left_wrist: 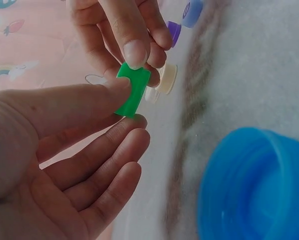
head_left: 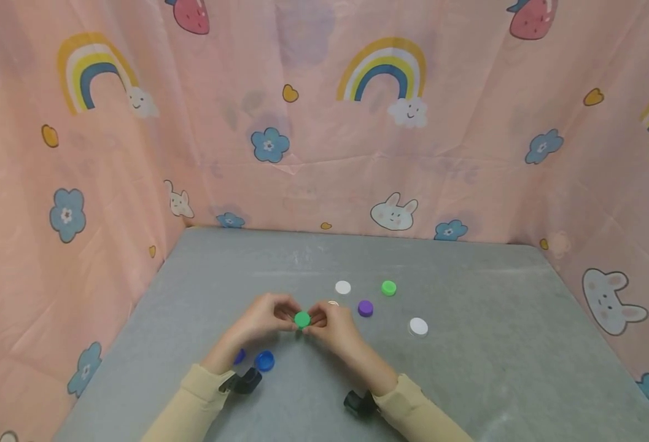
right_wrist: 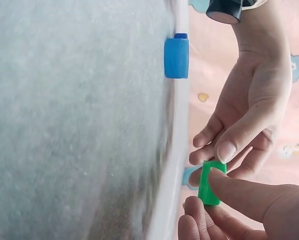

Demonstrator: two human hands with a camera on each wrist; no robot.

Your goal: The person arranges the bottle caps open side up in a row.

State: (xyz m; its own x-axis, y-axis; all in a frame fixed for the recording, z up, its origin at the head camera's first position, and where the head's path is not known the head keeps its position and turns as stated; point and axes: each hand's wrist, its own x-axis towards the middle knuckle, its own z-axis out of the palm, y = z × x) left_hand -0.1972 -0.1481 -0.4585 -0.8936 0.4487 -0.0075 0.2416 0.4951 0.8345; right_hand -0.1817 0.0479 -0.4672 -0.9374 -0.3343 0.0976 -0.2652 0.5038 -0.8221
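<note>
A green bottle cap (head_left: 302,320) is held just above the table between both hands. My left hand (head_left: 266,317) pinches it from the left with thumb and fingers. From the right, my right hand (head_left: 332,330) pinches the same cap. In the left wrist view the green cap (left_wrist: 132,90) is seen from the side, the two thumbs pressing its near face. The right wrist view also shows the cap (right_wrist: 212,182) between both thumbs and the fingers behind. Below my left hand lies a blue cap (head_left: 264,361), with another blue cap (head_left: 239,356) partly hidden by the wrist.
Beyond the right hand lie a white cap (head_left: 343,287), a light green cap (head_left: 388,288), a purple cap (head_left: 365,308) and a larger white cap (head_left: 419,326). A pale cap (head_left: 333,303) is mostly hidden behind the right hand. A pink patterned curtain (head_left: 313,184) surrounds the grey table (head_left: 495,344).
</note>
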